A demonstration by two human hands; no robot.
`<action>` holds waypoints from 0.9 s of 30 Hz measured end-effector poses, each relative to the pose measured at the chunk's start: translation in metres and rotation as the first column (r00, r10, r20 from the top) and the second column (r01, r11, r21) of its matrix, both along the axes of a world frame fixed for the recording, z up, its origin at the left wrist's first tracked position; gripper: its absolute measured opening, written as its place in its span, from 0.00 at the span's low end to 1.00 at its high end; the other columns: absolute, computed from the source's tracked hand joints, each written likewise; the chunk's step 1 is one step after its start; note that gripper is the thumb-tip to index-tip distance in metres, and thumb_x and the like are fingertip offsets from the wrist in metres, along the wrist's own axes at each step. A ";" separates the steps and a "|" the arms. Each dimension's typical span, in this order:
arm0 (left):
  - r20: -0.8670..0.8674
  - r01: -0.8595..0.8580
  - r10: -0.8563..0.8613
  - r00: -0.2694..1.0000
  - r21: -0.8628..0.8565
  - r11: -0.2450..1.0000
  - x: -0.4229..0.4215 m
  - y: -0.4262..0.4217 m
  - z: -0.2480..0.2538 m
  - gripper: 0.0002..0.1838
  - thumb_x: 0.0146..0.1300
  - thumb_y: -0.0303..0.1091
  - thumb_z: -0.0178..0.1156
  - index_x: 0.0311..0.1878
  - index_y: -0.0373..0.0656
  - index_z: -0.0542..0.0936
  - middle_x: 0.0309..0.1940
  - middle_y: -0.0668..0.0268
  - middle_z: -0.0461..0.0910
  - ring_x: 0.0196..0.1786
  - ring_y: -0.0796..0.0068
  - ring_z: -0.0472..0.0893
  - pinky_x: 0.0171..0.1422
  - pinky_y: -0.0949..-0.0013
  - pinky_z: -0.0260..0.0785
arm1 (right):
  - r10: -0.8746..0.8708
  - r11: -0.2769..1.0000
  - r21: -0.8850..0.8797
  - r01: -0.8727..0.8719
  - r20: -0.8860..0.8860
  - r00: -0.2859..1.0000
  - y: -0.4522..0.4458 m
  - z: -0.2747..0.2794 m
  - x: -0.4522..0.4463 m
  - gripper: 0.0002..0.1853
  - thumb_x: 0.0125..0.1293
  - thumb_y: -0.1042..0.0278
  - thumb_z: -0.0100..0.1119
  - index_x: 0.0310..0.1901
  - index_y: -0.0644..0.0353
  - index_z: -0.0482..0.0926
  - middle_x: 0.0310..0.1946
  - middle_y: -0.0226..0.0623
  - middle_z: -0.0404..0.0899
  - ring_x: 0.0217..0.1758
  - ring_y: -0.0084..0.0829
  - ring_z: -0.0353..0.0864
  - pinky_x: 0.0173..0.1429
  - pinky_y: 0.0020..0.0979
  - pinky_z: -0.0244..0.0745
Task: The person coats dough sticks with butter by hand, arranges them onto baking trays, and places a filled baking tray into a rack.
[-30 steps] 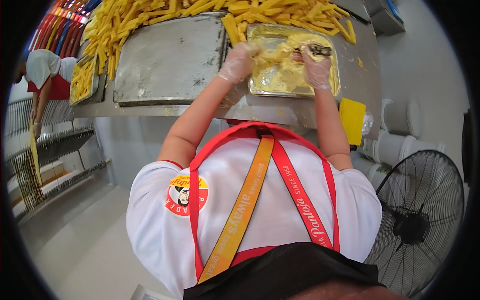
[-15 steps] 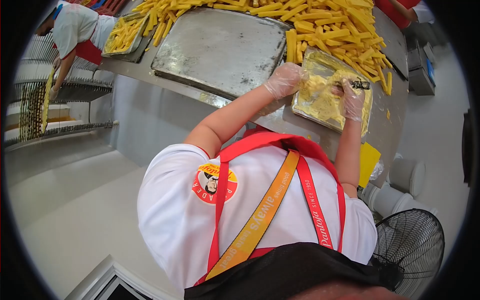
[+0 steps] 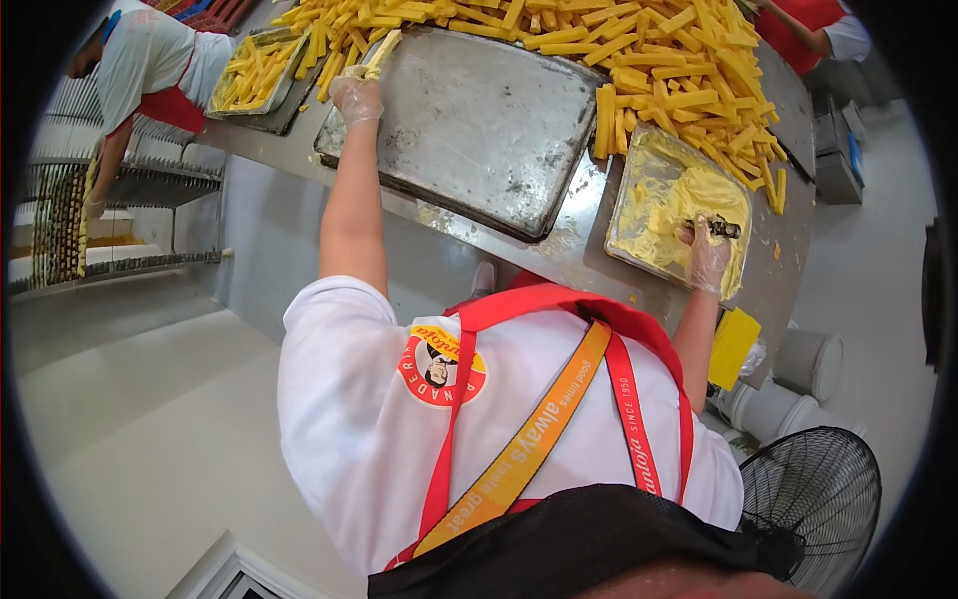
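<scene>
My left hand [image 3: 357, 97], in a clear plastic glove, is closed around a yellow stick [image 3: 385, 50] with pale cream on it. It is over the far left corner of a flat metal baking tray [image 3: 479, 125]. On the right, my gloved right hand [image 3: 710, 262] grips a dark, cream-smeared tool [image 3: 720, 228] whose kind I cannot make out. That hand is over a shallow metal pan [image 3: 618, 215] spread with soft yellow cream [image 3: 689, 195].
A large heap of yellow sticks [image 3: 689, 80] covers the table's far side. Another tray of sticks [image 3: 261, 75] stands at the left. Beyond it a co-worker [image 3: 150, 60] bends over a rack [image 3: 150, 185]. A second person [image 3: 808, 25] is at the far right. A fan [image 3: 813, 509] stands behind me.
My left hand has moved from the cream pan to the baking tray's far left corner, with a stick now visible in it. My right hand has stayed at the pan with the tool.
</scene>
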State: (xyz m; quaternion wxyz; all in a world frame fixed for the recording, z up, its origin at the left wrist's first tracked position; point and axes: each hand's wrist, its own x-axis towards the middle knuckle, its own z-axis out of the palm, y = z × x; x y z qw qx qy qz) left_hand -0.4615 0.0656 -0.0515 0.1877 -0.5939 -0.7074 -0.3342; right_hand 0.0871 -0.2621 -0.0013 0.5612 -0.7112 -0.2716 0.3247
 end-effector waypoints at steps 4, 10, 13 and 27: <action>-0.034 -0.003 0.000 0.999 -0.076 0.997 -0.008 0.020 -0.001 0.08 0.53 0.36 0.68 0.31 0.42 0.87 0.30 0.51 0.84 0.36 0.50 0.84 0.43 0.56 0.76 | 0.025 0.999 -0.032 -0.013 0.411 0.911 0.002 -0.001 -0.005 0.15 0.66 0.65 0.64 0.47 0.67 0.75 0.39 0.40 0.81 0.39 0.33 0.82 0.46 0.34 0.77; 0.022 -0.028 0.037 0.999 -0.332 0.943 0.005 0.014 0.015 0.22 0.58 0.39 0.65 0.52 0.33 0.79 0.53 0.46 0.79 0.51 0.48 0.80 0.55 0.56 0.74 | 0.295 0.944 -0.096 -0.316 0.674 0.678 -0.014 0.038 -0.053 0.15 0.64 0.67 0.66 0.47 0.68 0.77 0.39 0.40 0.82 0.44 0.33 0.81 0.49 0.34 0.75; -0.215 0.180 -0.207 0.954 -0.139 0.974 0.048 0.012 -0.014 0.29 0.60 0.44 0.64 0.57 0.30 0.74 0.57 0.45 0.76 0.55 0.46 0.78 0.59 0.55 0.72 | 0.409 0.911 -0.075 -0.405 0.269 0.872 -0.010 0.035 -0.029 0.14 0.63 0.68 0.66 0.46 0.66 0.78 0.37 0.41 0.82 0.43 0.33 0.82 0.48 0.33 0.76; 0.547 0.742 -0.522 0.654 -0.327 0.586 0.345 -0.038 -0.004 0.31 0.55 0.52 0.69 0.56 0.40 0.80 0.53 0.50 0.81 0.55 0.51 0.81 0.61 0.58 0.73 | 0.200 0.961 -0.227 -0.158 0.175 0.964 0.029 0.043 0.043 0.13 0.59 0.64 0.69 0.41 0.61 0.80 0.36 0.42 0.82 0.38 0.36 0.81 0.47 0.33 0.77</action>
